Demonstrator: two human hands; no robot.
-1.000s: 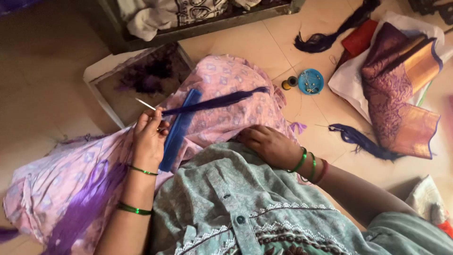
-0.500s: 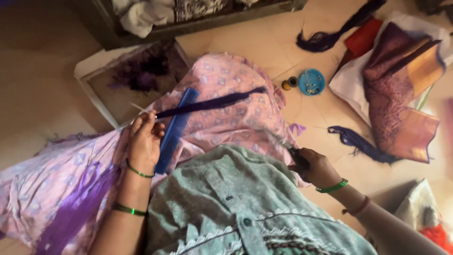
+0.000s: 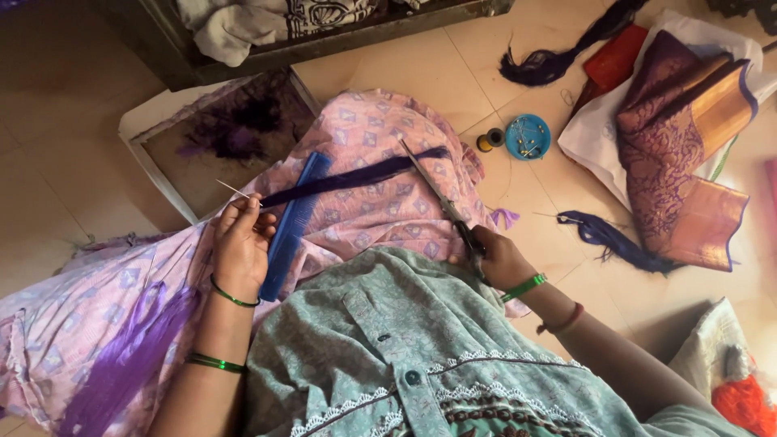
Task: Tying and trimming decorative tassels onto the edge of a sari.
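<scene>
My left hand [image 3: 239,243] pinches one end of a dark purple thread bundle [image 3: 356,176] together with a thin needle-like stick [image 3: 232,188]. The bundle stretches right across my pink patterned cloth [image 3: 380,121]. A blue comb [image 3: 293,222] lies on the cloth beside that hand. My right hand [image 3: 502,257] grips scissors [image 3: 443,202] by the handles. The open blades point up-left, their tips close to the far end of the bundle.
A shallow tray [image 3: 154,154] with purple thread scraps lies at upper left. A round blue pin box [image 3: 528,136] and small spool [image 3: 489,139] sit on the tiled floor. Purple and gold fabric [image 3: 680,154], loose thread bundles [image 3: 603,235] and a red item [image 3: 617,57] lie right.
My right hand left my lap, reached right to the floor, and came back holding scissors, now raised toward the thread bundle. My left hand kept its hold.
</scene>
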